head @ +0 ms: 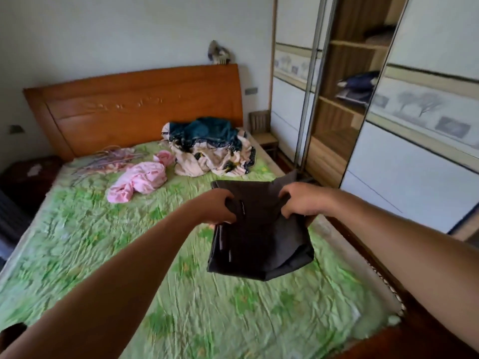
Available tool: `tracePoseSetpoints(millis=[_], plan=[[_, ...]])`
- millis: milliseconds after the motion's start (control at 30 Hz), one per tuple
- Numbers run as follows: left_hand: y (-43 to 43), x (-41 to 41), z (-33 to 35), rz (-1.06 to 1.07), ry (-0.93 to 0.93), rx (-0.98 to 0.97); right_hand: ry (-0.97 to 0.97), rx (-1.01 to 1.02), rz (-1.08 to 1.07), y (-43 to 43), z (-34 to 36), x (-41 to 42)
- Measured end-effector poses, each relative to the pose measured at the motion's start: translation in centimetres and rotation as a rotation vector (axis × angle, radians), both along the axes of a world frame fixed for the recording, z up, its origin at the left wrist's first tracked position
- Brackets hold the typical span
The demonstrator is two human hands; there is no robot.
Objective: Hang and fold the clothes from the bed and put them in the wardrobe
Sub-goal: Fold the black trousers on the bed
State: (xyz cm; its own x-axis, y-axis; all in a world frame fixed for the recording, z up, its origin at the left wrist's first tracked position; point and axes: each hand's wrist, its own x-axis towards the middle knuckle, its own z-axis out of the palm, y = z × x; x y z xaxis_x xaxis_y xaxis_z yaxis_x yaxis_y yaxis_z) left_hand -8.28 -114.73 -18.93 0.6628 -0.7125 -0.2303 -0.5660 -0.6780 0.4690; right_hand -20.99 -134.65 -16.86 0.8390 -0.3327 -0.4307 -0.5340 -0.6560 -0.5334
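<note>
Both hands, left hand (pixel 216 207) and right hand (pixel 302 200), are gripping a folded dark garment (pixel 259 244), fingers curled into its upper fold. It is hanging above the bed (pixel 103 255) near the right edge.

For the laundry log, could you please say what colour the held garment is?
The folded garment is plain dark brownish grey, seen best in the head view.
</note>
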Motion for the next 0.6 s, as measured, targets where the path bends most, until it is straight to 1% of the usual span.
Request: tracePoseSetpoints(millis=[200, 333, 433, 600], plan=[[-6.9, -6.5, 5.8, -0.199, -0.029, 0.005, -0.03, -0.004, -0.16, -4.3, 6.0, -10.5], [-13.5, -12.2, 7.9, -0.314, -0.004, 0.018, -0.08, 0.012, -0.31, -8.9, 7.2, -18.3], [-19.4, -17.3, 8.9, -0.372, 0.048, 0.013, -0.102, 0.017, -0.403, -13.2, 7.7, -24.9], [-29.7, -26.4, 8.5, -0.436, 0.083, -0.019, -0.138, -0.089, -0.499, -21.1, 8.1, -35.9]])
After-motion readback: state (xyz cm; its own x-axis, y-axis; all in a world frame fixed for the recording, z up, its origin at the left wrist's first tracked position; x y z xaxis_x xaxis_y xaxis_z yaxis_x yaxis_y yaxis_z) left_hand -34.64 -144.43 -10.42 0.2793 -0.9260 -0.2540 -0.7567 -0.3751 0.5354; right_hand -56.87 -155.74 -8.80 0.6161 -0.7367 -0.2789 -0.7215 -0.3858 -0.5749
